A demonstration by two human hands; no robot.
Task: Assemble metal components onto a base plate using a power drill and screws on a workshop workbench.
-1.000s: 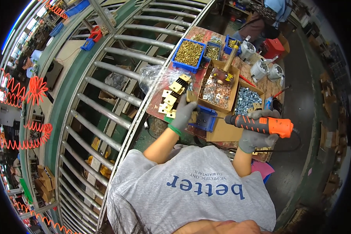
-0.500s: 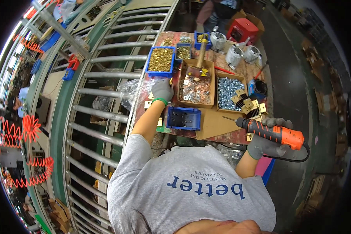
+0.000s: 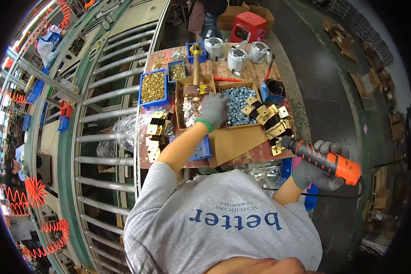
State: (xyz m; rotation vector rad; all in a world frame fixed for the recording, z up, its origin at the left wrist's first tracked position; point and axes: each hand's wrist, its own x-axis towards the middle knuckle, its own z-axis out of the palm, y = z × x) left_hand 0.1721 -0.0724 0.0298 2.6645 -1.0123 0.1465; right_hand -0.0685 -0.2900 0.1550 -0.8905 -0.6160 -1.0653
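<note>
My left hand [image 3: 213, 108], in a grey glove with a green cuff, reaches forward over two open cardboard boxes. One box [image 3: 186, 102] holds small silvery plates and the other box [image 3: 236, 101] holds silvery screws. The fingers curl down at the edge between them; what they grip is hidden. My right hand [image 3: 316, 173], also gloved, holds an orange and black electric screwdriver [image 3: 322, 158] by its handle at the table's right front corner. Its tip points toward a pile of brass hinges [image 3: 269, 118].
A blue bin of brass screws [image 3: 153, 86] stands at the left of the wooden table [image 3: 242, 153]. More brass hinges [image 3: 154, 130] lie at the left edge. Metal cans [image 3: 236, 57] and a red stool [image 3: 250, 25] are behind. A green roller conveyor [image 3: 102, 105] runs along the left.
My left hand has moved right and forward, from the left boxes to over the screw box. The right hand with the screwdriver has stayed at the right front corner.
</note>
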